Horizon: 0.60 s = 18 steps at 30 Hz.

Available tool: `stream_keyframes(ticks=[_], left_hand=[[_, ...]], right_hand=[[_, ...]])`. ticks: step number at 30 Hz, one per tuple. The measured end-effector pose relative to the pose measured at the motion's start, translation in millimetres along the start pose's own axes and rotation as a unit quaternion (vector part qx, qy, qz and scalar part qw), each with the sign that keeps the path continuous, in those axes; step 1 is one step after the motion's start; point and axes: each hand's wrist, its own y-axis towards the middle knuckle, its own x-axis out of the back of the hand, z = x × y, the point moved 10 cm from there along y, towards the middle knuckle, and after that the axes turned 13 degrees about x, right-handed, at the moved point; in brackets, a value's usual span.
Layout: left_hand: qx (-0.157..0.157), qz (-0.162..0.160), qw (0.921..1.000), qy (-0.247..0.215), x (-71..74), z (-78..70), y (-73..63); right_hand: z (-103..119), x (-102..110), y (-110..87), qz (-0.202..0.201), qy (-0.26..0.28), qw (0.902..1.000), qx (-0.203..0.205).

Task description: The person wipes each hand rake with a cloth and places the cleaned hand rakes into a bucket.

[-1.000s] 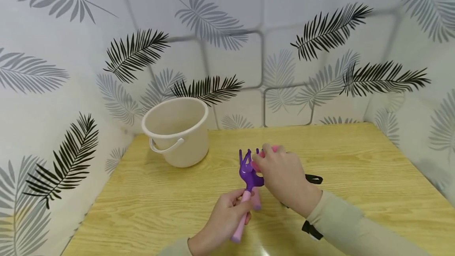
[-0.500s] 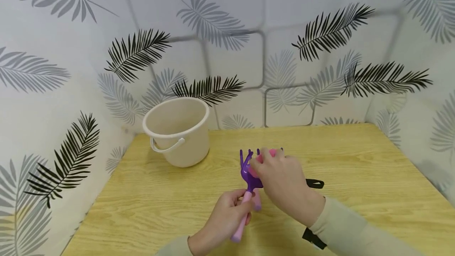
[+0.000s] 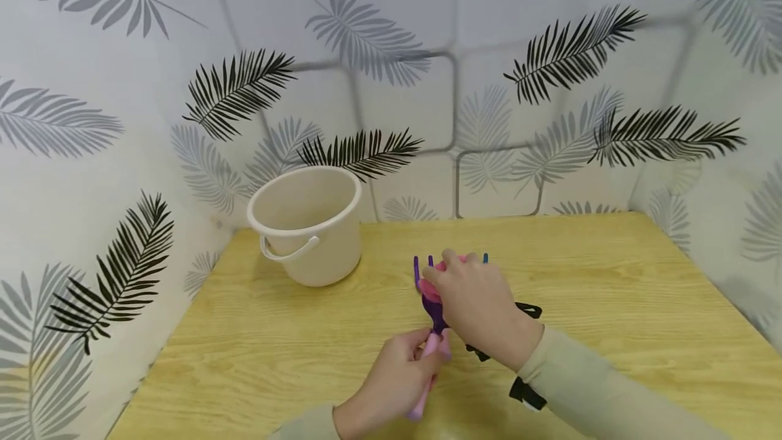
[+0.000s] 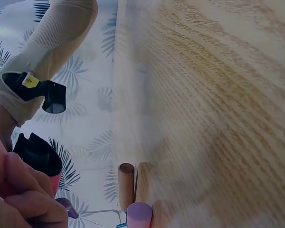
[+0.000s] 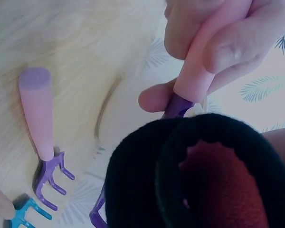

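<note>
Handle fills left fingers; only wrist views show wooden handle.

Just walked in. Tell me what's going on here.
A person grips a purple tool by its pink handle in the left hand. The right hand holds a pink pad, maybe a cloth, at the tool's head, apparently wiping it. A purple rake and a blue rake lie nearby; a bucket stands further back, to the left.
</note>
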Motion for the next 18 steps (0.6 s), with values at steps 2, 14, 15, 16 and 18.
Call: stream_keyframes(ticks=[2,14,15,16,18], left_hand=[[-0.001,-0.003,1.0,0.006,-0.1,-1.3,-0.2],[0.003,0.005,1.0,-0.004,-5.0,-0.4,0.9],[0.004,0.002,1.0,-0.004,-4.7,0.1,1.0],[0.005,0.001,1.0,-0.006,-4.5,0.4,1.1],[0.006,-0.001,1.0,-0.007,-3.6,0.2,1.4]], right_hand=[[-1.9,1.3,1.2,-0.005,-0.01,0.9999,-0.009],[-9.1,8.3,2.3,-0.004,-0.075,0.9964,-0.038],[-8.8,7.1,2.5,0.005,-0.066,0.9972,-0.035],[-7.8,5.3,2.6,0.018,-0.052,0.998,-0.03],[-5.2,2.1,2.0,0.049,-0.024,0.9983,-0.021]])
